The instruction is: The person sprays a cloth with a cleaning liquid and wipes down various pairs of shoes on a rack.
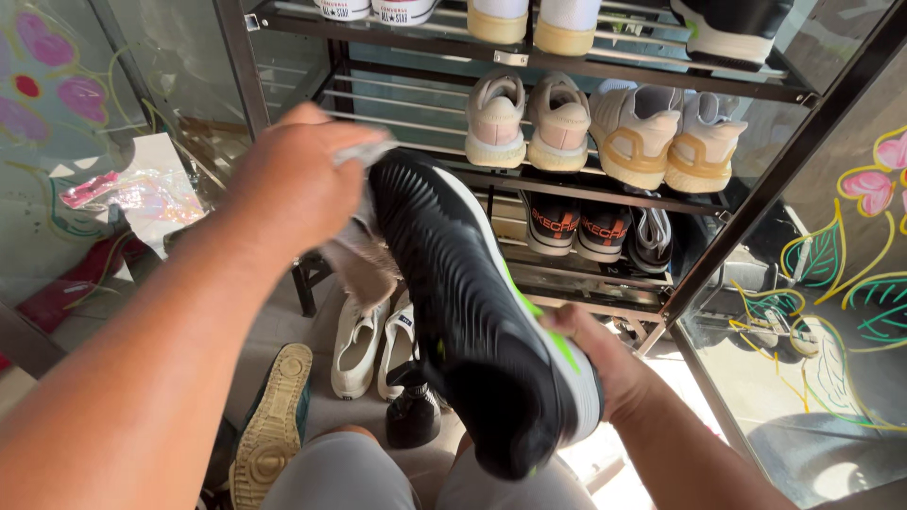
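Overall light: bright daylight, strong contrast.
Source: appeared to come from beyond the right hand (605, 364), low on that side; floor patch just below that hand was blown out white.
Glare: pale reflections lay on the glass panel (57, 113) beyond the left hand (293, 184).
Shadows: black shoe (472, 312) between the hands read nearly featureless in its dark side; lower rack shelves (586, 283) behind it were dim.
Blur: the left hand and the cloth (364, 151) under it were motion-smeared; left forearm nearest the camera was soft.
Sharpness: pale shoes (529, 123) above the hands were crisp.
Distortion: rack posts splayed outward at frame edges.
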